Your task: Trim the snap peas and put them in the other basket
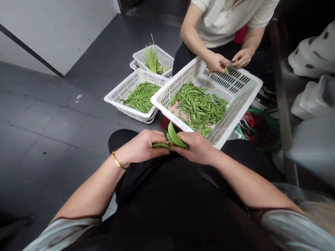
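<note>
Above my lap, my left hand (147, 144) is closed around green pea pods, one of them poking out between thumb and fingers. Close against it, my right hand (197, 147) pinches a broad flat pea pod (174, 135) that stands up at a tilt. Just beyond my hands is a large white slotted basket (244, 92) with a heap of pea pods (200, 105) on its pink-and-white patterned bottom. Parts of the held pods are hidden by my fingers.
Opposite me a person in a cream shirt (219, 17) holds a pod over the large basket. To its left, a smaller white basket (114, 96) contains pods, and another basket (168, 59) behind holds long green stalks. White containers (307, 99) stand at right.
</note>
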### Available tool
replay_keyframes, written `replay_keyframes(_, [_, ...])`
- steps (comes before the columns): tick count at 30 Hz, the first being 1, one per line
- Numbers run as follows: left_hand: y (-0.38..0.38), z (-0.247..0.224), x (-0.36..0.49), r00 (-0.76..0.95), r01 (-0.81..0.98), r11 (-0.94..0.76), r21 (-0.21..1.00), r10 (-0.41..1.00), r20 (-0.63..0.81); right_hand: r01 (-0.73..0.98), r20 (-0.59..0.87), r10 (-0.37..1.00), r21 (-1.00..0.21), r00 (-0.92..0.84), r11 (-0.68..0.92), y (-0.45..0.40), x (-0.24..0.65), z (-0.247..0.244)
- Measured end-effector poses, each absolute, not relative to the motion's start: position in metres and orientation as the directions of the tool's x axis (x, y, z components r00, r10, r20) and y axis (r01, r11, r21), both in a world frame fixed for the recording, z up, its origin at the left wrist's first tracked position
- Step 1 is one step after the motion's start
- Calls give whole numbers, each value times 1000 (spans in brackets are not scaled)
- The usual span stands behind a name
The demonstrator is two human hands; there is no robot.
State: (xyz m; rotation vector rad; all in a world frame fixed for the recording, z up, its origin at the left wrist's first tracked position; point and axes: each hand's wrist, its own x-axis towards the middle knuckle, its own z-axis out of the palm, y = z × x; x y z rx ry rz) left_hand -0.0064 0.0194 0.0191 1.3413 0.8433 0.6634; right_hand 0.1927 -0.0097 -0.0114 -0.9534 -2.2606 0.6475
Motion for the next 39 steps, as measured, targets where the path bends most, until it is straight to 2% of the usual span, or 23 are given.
replay_keyframes(2, [15, 10, -2, 579, 41, 271, 962, 778, -244, 546, 419, 776, -552, -472, 630, -10, 188, -14])
replay_keyframes(5, [2, -7, 11, 434, -209, 503, 838, 816, -382, 657, 522, 793, -484, -314, 578, -10, 182, -20])
replay_keyframes(8, [-10, -15, 26, 379, -386, 566, 729, 818, -434, 678, 526, 821, -521, -222, 518, -11, 180, -23])
replay_keyframes(12, [-12, -18, 30, 388, -442, 531, 723, 840, -380, 623, 405, 902, -669, -152, 405, -9, 182, -14])
replay_keyframes(15, [-4, -22, 19, 522, -320, 581, 748, 767, -372, 505, 195, 924, -790, -329, 347, -4, 189, -2])
replay_keyframes(17, [1, -24, 9, 598, -176, 590, 788, 700, -390, 443, 62, 860, -837, -507, 321, -1, 195, 3])
replay_keyframes(19, [4, -24, 2, 613, -90, 553, 829, 687, -391, 419, 33, 803, -840, -596, 345, -2, 198, 5])
replay_keyframes(22, [2, -24, 0, 607, -128, 555, 822, 699, -378, 419, 217, 783, -745, -583, 519, -6, 194, 2])
replay_keyframes(25, [-1, -25, 11, 548, -342, 610, 715, 747, -376, 519, 458, 762, -558, -457, 647, -11, 180, -6])
replay_keyframes(28, [1, -28, 21, 384, -565, 552, 613, 834, -396, 619, 607, 710, -414, -358, 667, -11, 170, -13])
replay_keyframes(30, [9, -31, 17, 273, -653, 480, 585, 870, -410, 629, 646, 695, -407, -314, 663, -11, 173, -13])
replay_keyframes(31, [15, -32, 11, 226, -686, 448, 574, 880, -417, 632, 642, 717, -442, -273, 637, -10, 177, -11])
replay_keyframes(33, [26, -36, -7, 150, -743, 391, 543, 888, -434, 626, 568, 807, -575, -159, 528, -10, 190, -4])
replay_keyframes(35, [34, -39, -25, 111, -777, 355, 521, 890, -442, 565, 389, 915, -735, -103, 376, -10, 203, 4])
replay_keyframes(37, [37, -40, -37, 99, -785, 341, 518, 894, -437, 475, 155, 972, -852, -174, 221, -8, 212, 7])
replay_keyframes(39, [36, -38, -41, 107, -777, 347, 525, 895, -433, 434, -56, 957, -898, -283, 76, -7, 215, 5])
